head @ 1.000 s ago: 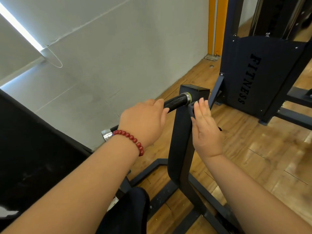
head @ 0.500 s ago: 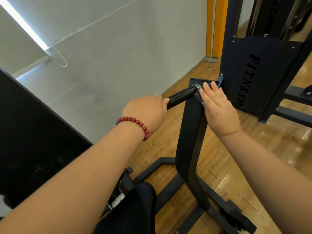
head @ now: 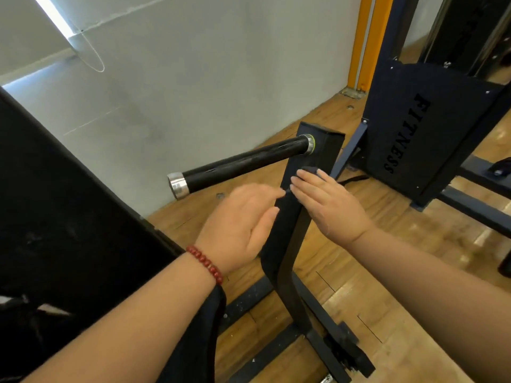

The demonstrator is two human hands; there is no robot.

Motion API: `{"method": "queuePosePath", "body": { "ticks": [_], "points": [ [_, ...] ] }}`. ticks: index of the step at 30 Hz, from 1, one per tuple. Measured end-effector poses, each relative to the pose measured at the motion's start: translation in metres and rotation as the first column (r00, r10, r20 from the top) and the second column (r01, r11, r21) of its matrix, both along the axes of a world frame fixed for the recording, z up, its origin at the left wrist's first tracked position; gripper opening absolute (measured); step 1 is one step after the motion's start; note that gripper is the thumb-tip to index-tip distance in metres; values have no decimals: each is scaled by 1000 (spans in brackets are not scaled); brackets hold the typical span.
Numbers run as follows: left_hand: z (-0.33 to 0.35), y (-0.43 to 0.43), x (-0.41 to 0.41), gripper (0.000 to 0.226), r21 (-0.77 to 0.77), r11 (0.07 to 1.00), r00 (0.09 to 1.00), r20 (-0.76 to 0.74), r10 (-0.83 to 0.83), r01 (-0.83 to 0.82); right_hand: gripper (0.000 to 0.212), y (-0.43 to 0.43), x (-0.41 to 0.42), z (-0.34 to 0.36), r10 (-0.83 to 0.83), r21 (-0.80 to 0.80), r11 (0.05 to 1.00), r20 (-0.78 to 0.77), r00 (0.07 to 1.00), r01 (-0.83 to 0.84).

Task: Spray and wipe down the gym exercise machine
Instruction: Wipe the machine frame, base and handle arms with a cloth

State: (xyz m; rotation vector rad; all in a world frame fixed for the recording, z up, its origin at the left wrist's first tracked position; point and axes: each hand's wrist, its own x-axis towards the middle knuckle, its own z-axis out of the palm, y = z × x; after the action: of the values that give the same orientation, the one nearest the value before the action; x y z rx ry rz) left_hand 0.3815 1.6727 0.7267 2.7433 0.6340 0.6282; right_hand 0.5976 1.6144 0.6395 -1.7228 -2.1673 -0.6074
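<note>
Head view: right hand [head: 329,208], fingers flat, presses what seems a dark cloth [head: 309,171] on the post [head: 287,236]; left hand [head: 239,226] loose, empty, alongside.

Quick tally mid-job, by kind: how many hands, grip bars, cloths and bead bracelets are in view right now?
Hands: 2 (left hand, right hand)
grip bar: 1
cloth, dark, mostly hidden under the right fingers: 1
bead bracelet: 1
Total: 5

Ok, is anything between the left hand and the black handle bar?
Nothing visible: the left hand is open just below the handle bar, beside the upright post; the right hand presses a cloth there.
</note>
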Motion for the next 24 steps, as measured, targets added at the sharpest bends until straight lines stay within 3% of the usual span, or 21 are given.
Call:
{"method": "queuePosePath", "body": {
  "ticks": [2, 5, 8, 11, 14, 18, 22, 24],
  "points": [
    [-33, -14, -1, 35, -315, 930, 981, -17, 192, -188, 65, -1, 9, 10, 47, -29, 999, 90, 995, -45],
    [-62, -13, 19, 33, -593, 712, 909, -82, 409, -374, 55, 5, 7, 22, -56, -16, 998, 35, 998, 57],
    [-75, -2, 48, 40, -777, 517, 877, -93, 472, -360, 45, 10, 5, 12, -49, 48, 997, -66, 997, 52],
    [-86, 7, 66, 44, -827, 400, 855, -173, 489, -396, 41, 11, 17, 6, 46, 91, 995, -93, 995, -37],
    [-93, 8, 72, 45, -825, 387, 856, -204, 475, -411, 43, 9, 18, 1, 75, 20, 997, -26, 997, -74],
    [-99, 12, 70, 47, -809, 417, 873, -224, 434, -415, 43, 8, 15, 7, 209, -127, 974, 173, 962, -189],
    [-101, 19, 66, 45, -810, 424, 888, -240, 391, -406, 40, 22, 15, 28, -14, -31, 999, 152, 988, 18],
    [-103, 21, 63, 45, -831, 404, 896, -224, 385, -381, 46, 15, 8, 21, -12, -88, 996, 197, 980, 30]
  ]
}}
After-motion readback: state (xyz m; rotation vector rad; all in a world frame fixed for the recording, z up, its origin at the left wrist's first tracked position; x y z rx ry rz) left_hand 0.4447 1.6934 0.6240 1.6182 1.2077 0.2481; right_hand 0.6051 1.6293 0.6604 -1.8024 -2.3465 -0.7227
